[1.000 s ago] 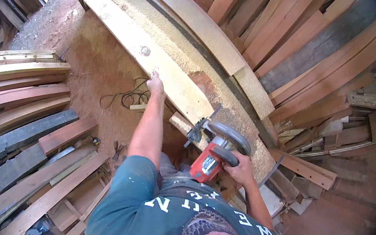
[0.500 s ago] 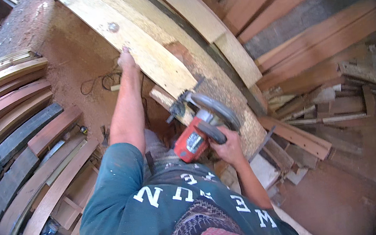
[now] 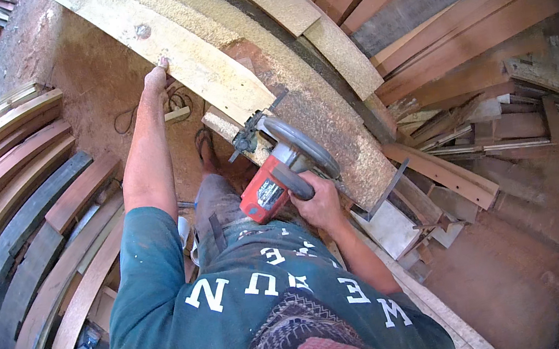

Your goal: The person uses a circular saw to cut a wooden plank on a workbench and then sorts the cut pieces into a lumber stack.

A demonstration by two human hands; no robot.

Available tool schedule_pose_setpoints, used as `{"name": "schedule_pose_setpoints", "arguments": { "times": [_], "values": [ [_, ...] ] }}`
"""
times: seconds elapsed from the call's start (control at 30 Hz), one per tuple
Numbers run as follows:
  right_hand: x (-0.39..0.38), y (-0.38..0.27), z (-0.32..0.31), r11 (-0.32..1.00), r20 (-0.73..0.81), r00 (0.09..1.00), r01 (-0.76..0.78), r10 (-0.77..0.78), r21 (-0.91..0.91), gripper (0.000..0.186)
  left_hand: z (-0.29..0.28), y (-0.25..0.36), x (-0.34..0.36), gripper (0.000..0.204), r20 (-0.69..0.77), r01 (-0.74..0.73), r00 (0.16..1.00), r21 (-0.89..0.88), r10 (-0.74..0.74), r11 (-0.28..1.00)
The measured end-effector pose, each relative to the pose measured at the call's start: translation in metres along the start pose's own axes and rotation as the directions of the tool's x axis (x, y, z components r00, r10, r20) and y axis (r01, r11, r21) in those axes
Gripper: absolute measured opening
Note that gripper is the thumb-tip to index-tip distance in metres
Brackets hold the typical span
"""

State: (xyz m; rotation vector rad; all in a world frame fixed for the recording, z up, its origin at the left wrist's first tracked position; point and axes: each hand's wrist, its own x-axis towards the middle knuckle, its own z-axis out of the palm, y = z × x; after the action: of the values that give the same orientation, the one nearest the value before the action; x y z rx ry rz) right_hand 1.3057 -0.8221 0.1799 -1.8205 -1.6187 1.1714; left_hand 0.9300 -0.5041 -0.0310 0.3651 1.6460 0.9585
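Observation:
A pale plank (image 3: 200,64) with a dark knot runs from the upper left to the middle, lying along the sawdust-covered bench (image 3: 340,144). My left hand (image 3: 157,77) is closed on the plank's near edge, its thumb on top and its fingers hidden beneath. My right hand (image 3: 319,203) wraps round the rear handle of a red circular saw (image 3: 264,192). The saw's grey guard and front base sit at the plank's near end, beside a short wood offcut (image 3: 218,122). Whether the blade is turning cannot be made out.
Stacked boards (image 3: 17,190) stand at the left, and more planks (image 3: 443,16) lean at the upper right. Scrap wood (image 3: 494,123) lies piled at the right. A dark cord (image 3: 125,121) curls on the dusty floor by my foot (image 3: 205,148). A metal bar (image 3: 387,190) crosses the bench's near end.
Both hands, the plank and the saw appear further left and slightly higher in the view, which has shifted too. My foot now shows below the plank. Both grips are kept.

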Motion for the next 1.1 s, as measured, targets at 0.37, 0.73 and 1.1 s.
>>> {"name": "schedule_pose_setpoints", "arguments": {
  "times": [0.37,0.73,1.1],
  "values": [
    [0.016,-0.017,0.011,0.999,-0.036,0.999,-0.010,0.012,0.038,0.030,0.006,0.016,-0.008,0.044,0.015,0.073,0.997,0.114,-0.076,0.991],
    [0.036,-0.027,0.024,0.996,-0.064,0.996,0.072,-0.070,0.042,0.031,-0.011,0.009,0.011,0.040,0.052,0.081,0.994,0.215,-0.094,0.973],
    [0.055,-0.026,0.031,0.997,-0.021,0.998,0.057,-0.056,0.056,0.034,0.010,0.038,-0.046,0.045,0.005,0.149,0.987,0.337,-0.160,0.930]
  ]
}}
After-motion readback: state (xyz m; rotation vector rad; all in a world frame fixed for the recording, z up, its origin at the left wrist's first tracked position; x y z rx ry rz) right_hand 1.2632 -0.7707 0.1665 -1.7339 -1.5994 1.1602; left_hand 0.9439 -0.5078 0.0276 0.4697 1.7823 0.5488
